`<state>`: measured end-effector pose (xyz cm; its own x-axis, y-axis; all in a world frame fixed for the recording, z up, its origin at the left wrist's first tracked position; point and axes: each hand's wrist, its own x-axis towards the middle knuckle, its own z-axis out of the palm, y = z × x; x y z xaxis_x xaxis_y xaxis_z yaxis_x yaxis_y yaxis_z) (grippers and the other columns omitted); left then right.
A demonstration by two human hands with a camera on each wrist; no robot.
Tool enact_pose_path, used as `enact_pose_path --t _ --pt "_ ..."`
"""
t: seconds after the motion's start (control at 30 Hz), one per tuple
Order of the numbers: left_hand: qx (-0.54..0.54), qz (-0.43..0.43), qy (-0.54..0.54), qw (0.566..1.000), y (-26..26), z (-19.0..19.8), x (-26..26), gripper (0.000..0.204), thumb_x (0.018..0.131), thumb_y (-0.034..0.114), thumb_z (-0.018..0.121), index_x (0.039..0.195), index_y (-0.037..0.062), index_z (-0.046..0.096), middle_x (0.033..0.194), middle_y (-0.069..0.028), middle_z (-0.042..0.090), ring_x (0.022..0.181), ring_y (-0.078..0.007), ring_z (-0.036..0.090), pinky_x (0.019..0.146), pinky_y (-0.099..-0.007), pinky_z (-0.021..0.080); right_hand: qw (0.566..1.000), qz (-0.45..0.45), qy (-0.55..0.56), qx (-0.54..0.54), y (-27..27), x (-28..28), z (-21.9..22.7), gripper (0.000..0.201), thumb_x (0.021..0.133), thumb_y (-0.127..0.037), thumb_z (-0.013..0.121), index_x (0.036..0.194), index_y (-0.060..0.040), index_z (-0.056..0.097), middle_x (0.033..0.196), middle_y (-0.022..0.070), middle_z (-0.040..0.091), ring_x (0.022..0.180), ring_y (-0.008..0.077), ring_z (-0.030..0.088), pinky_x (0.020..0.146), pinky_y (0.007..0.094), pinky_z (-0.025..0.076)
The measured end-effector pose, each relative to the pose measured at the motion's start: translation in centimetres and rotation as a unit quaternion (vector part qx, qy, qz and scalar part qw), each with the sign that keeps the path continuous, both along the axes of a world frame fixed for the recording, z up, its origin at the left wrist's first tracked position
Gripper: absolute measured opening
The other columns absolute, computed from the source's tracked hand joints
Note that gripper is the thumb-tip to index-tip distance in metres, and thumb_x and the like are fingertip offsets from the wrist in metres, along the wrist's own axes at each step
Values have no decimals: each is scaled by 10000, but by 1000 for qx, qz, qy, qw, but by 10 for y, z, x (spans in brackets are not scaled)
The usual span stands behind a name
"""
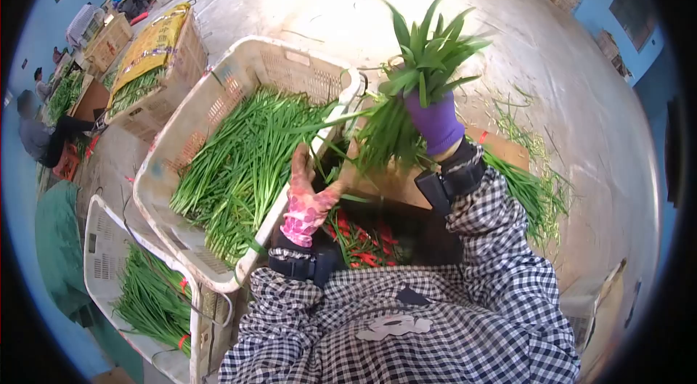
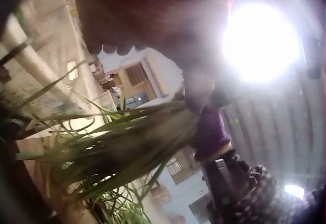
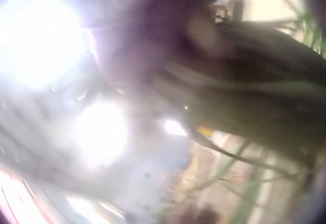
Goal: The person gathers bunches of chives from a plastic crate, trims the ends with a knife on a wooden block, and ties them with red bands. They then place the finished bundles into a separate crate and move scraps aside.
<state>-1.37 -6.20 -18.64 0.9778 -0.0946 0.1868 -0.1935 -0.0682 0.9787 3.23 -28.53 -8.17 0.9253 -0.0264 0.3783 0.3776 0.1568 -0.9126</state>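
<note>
A bundle of long green leafy stalks [image 1: 428, 54] is gripped by my right hand [image 1: 434, 119], in a purple glove, raised over a brown board [image 1: 392, 184]. Leaves spread above the fist and others hang down to its left. My left hand [image 1: 308, 199], in a pink patterned glove, is at the rim of a white crate [image 1: 250, 257], its fingers extended and thumb spread, holding nothing. Loose green stalks [image 1: 247, 159] fill that crate. In the left wrist view, the purple-gloved hand [image 2: 211, 130] holds the bundle [image 2: 127, 147]; the right wrist view is blurred.
Red-tied bundles [image 1: 156, 304] lie in a lower crate at the left. Below the board are red ties [image 1: 363, 239] among greens. More stalks [image 1: 534, 195] lie on the floor at the right. A seated person [image 1: 43, 133] and a yellow-covered crate [image 1: 156, 39] are further left.
</note>
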Motion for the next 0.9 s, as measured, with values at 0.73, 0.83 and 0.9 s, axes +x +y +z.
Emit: enact_pose_path --t 0.73,0.83,0.9 --pt "-348 -105 -52 930 -44 134 -20 209 853 237 541 732 74 492 778 -51 534 792 -172 526 814 -338 432 891 -226 36 -393 26 -159 7 617 752 -350 628 1250 -67 396 1140 178 488 1048 301 496 856 365 418" --pt "-460 -129 -3 878 -42 134 -23 188 820 197 586 713 90 475 745 -30 519 758 -167 521 806 -330 435 861 -208 44 -462 11 -182 7 385 808 -352 557 1099 -101 527 885 152 575 829 318 571 698 368 454" --pt "-521 -149 3 841 -37 135 -24 121 804 155 612 731 84 547 681 -30 544 625 -159 523 747 -337 447 848 -239 -12 -473 -11 -201 3 273 815 -332 543 954 -103 596 732 135 569 696 324 571 607 371 449"
